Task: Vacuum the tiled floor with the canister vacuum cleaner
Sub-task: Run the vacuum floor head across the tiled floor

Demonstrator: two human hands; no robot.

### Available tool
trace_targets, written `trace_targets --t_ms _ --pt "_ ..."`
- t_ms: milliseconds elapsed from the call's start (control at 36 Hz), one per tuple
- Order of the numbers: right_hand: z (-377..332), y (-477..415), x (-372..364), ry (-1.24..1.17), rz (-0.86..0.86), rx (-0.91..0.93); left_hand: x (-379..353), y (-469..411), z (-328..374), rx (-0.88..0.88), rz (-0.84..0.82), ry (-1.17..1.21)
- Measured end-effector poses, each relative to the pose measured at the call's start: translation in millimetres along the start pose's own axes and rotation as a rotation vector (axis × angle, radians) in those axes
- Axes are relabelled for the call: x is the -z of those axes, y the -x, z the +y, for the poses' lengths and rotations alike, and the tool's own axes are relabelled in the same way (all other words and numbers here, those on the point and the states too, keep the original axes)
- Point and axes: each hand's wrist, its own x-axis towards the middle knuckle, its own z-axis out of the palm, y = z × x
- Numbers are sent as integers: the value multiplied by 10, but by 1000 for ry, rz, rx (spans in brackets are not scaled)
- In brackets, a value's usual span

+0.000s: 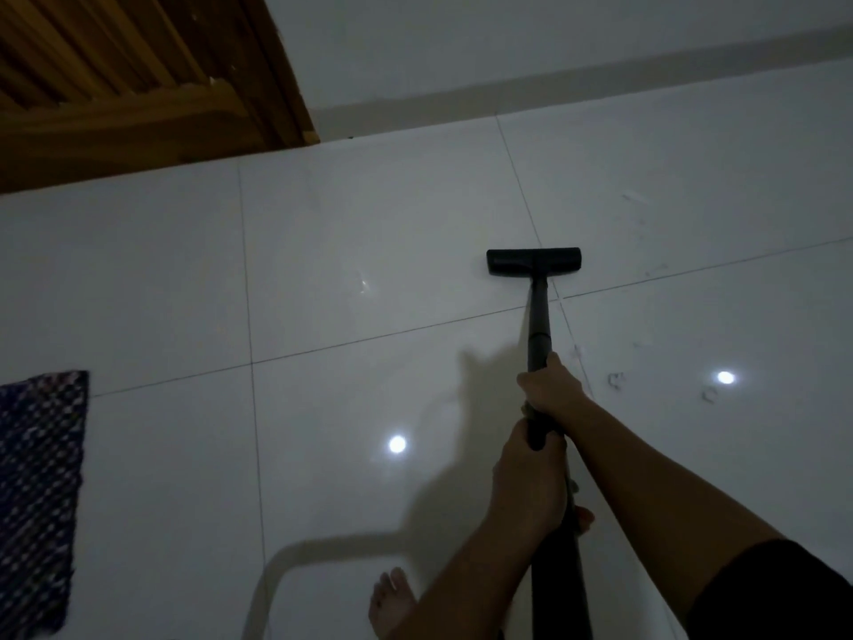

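While one black wand [540, 325] is gripped by both the right hand [551, 385] and left hand [531, 473], one floor head [533, 261] is pressed to the tiled floor [369, 224]; perhaps three lint clumps [615, 380] are seen nearby.

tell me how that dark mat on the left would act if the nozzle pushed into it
The mat looks like thin woven cloth with a ragged edge, so it is probably floppy and would bunch up rather than stay flat. The tile floor is glossy, so the mat may slide when the nozzle meets it.
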Motion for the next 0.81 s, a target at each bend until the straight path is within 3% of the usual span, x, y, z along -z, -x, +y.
trace_targets --t_ms 361,500,806 --pt "109 152 -248 -110 -52 -13 19 180 -239 -44 72 18" --pt "264 251 -212 -121 -36 30 20 233 -333 -11 28 15" --pt "600 538 -421 -139 18 -115 124 484 -628 57 -50 -57"
